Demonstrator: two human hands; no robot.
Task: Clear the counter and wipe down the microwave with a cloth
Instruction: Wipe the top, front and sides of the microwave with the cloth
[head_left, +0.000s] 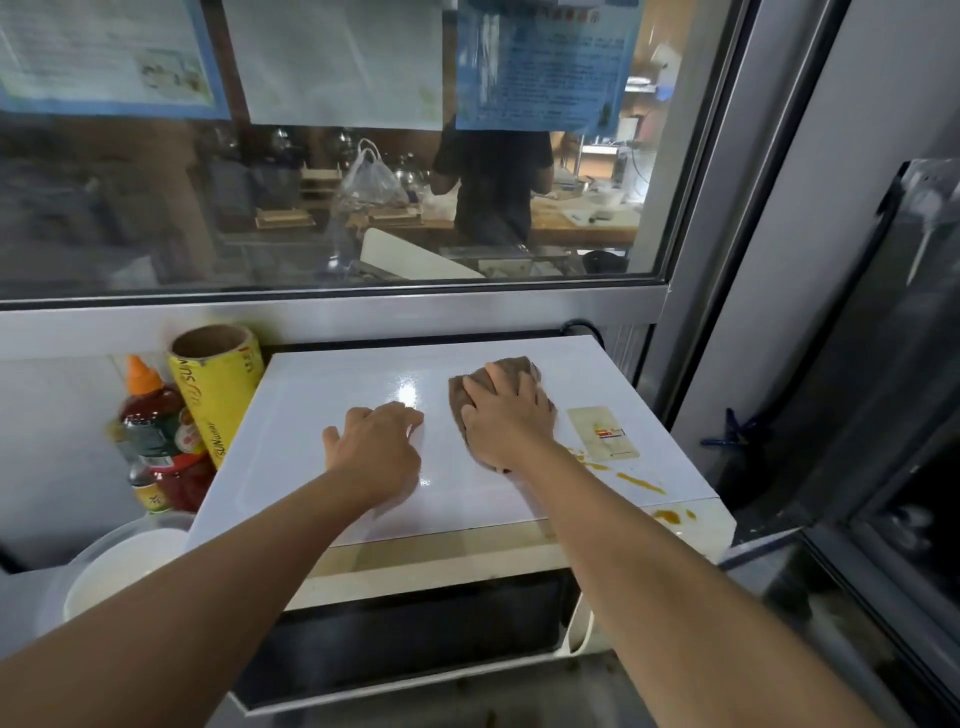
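A white microwave (322, 405) fills the middle of the view, its glossy top facing me. On that top lies a brown cloth (511, 366), and my right hand (506, 418) presses flat on it with straight fingers. My left hand (376, 447) rests on the bare top just left of the cloth, fingers bent a little and holding nothing. Orange-yellow sauce smears (641, 483) mark the top's right front corner, beside a worn label sticker (602, 434). The dark microwave door (405, 634) shows below.
Left of the microwave stand a yellow cling-film roll (215, 384), a red sauce bottle with an orange cap (153, 415) and a white bowl (124, 566). A glass window (332, 208) rises behind. A metal frame (727, 260) and dark appliance (893, 364) crowd the right.
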